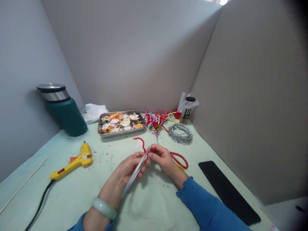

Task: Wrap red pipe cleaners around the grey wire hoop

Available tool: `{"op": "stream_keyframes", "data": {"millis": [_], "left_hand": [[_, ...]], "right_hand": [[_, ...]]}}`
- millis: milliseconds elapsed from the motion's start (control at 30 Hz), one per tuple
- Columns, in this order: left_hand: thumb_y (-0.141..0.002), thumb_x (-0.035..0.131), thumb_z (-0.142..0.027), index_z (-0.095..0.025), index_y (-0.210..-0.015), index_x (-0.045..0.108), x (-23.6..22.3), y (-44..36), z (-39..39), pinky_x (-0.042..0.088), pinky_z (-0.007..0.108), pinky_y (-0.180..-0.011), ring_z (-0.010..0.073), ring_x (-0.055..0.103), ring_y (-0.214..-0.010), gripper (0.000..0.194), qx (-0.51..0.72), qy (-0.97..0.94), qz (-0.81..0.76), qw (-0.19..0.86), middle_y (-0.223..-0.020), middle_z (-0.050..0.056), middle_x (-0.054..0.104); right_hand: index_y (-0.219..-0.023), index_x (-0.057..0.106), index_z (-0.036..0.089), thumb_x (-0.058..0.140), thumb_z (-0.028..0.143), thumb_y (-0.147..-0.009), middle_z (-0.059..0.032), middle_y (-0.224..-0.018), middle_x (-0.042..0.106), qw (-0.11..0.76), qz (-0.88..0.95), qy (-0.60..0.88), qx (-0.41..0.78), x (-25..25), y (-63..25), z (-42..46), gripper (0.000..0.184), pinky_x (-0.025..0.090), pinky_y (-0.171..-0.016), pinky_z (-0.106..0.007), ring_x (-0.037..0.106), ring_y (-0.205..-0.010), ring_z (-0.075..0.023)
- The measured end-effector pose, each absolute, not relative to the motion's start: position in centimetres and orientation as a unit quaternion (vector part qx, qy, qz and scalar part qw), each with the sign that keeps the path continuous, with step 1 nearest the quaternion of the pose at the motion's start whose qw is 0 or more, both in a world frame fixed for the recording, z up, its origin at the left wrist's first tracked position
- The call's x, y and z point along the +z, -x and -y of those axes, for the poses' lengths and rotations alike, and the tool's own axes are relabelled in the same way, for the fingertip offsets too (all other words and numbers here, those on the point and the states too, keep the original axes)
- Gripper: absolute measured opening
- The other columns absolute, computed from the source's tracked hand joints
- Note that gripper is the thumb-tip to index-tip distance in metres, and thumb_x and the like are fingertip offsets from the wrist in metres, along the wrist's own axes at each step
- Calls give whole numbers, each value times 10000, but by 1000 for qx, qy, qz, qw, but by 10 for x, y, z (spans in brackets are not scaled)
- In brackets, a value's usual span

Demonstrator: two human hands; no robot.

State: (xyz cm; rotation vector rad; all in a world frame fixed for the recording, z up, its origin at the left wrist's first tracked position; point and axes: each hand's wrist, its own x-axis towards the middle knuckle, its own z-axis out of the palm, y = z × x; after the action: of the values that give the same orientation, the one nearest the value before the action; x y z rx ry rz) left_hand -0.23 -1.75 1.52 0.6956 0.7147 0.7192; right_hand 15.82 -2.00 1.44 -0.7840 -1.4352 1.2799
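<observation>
My left hand point(132, 165) is closed around a thin grey-white band point(134, 175), seen nearly edge-on, so I cannot tell whether it is a ring or a folded strip. At its upper end, my right hand point(162, 157) pinches a red fuzzy pipe cleaner point(143, 144) against the band. The pipe cleaner's loose tail curls away to the upper left. Both hands meet above the middle of the table. Beside my right wrist lies a red loop handle point(179, 159) with a yellow part, partly covered by the hand.
Behind the hands stand a metal tray point(120, 132) of shells, tangled colourful pipe cleaners point(157, 122) and a grey wire coil point(181, 133). Left are a yellow glue gun point(72, 165), its cord and a green bottle point(66, 115). A black slab point(228, 191) lies right; grey partitions surround the table.
</observation>
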Motion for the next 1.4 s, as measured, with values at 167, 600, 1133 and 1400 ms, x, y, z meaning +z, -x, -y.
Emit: {"op": "stream_keyframes", "data": {"millis": [167,600,1133,1400], "left_hand": [[-723,657,-189,-146,-798,539,19,2,17,390,134,-312,42,467,-377,145,333,-314,-326,827,-647,-14,581],[-727,624,-182,-132,-767,522,18,-3,18,243,121,-262,1,358,-284,121,375,-301,-358,801,-644,-19,606],[-619,714,-322,-139,-658,528,21,-3,19,120,159,-284,7,233,-242,264,404,-381,-436,708,-384,-70,473],[-602,697,-326,-142,-680,526,19,-6,19,136,176,-276,9,276,-233,263,436,-404,-473,651,-571,1,637]], "right_hand": [[-966,596,195,617,293,-776,-15,-834,600,520,603,340,500,8,-159,18,215,447,-669,-244,553,-729,-128],[-942,663,166,535,324,-828,16,-585,550,530,600,400,447,6,-162,12,233,401,-553,-229,503,-554,-113],[-1035,633,180,514,271,-843,-41,-865,659,486,670,423,368,7,-161,15,243,464,-657,-260,590,-731,-146],[-997,656,196,512,222,-854,-75,-902,682,465,752,428,191,5,-162,14,204,467,-729,-302,618,-802,-183]]}}
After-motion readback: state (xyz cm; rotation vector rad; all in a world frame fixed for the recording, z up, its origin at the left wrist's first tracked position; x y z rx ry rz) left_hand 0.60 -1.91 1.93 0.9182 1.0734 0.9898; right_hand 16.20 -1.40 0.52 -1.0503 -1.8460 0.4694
